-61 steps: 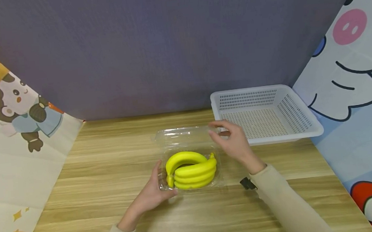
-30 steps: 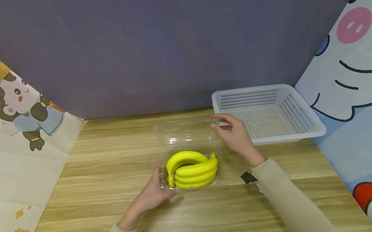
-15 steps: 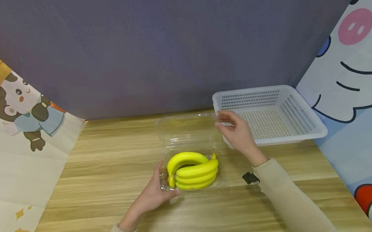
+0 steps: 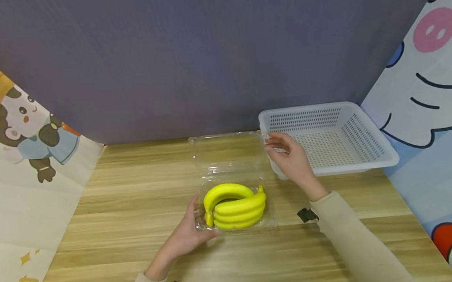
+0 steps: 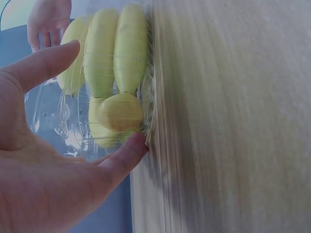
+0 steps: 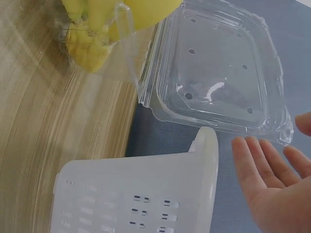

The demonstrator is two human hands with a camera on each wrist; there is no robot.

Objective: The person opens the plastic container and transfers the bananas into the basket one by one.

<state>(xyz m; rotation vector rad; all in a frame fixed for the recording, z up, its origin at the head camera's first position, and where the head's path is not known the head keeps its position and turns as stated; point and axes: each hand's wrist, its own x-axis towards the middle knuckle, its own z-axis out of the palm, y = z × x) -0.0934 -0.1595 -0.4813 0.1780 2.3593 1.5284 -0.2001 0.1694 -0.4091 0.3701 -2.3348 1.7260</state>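
Observation:
A bunch of yellow bananas [image 4: 239, 208] lies in the base of a clear plastic clamshell box [image 4: 270, 219] on the table. The box's lid [image 6: 218, 63] is raised and tilted back from the hinge, showing small holes in the right wrist view. My left hand [image 4: 185, 235] holds the base's left front corner, thumb at the front and fingers along the left side. Beside the lid's right edge is my right hand [image 4: 291, 160], its fingers loosely bent and its thumb apart from them. In the right wrist view its fingertips [image 6: 239, 141] are close to the lid's corner; contact is unclear.
A white perforated plastic basket [image 4: 331, 168] stands at the back right, close behind and beside the right hand. A grey panel [image 4: 204, 72] rises at the back of the wooden table [image 4: 135, 201]. Printed cartoon panels flank both sides.
The lid has swung up and back, away from the bananas. My right hand has moved back and slightly right alongside it. My left hand stays at the box's corner.

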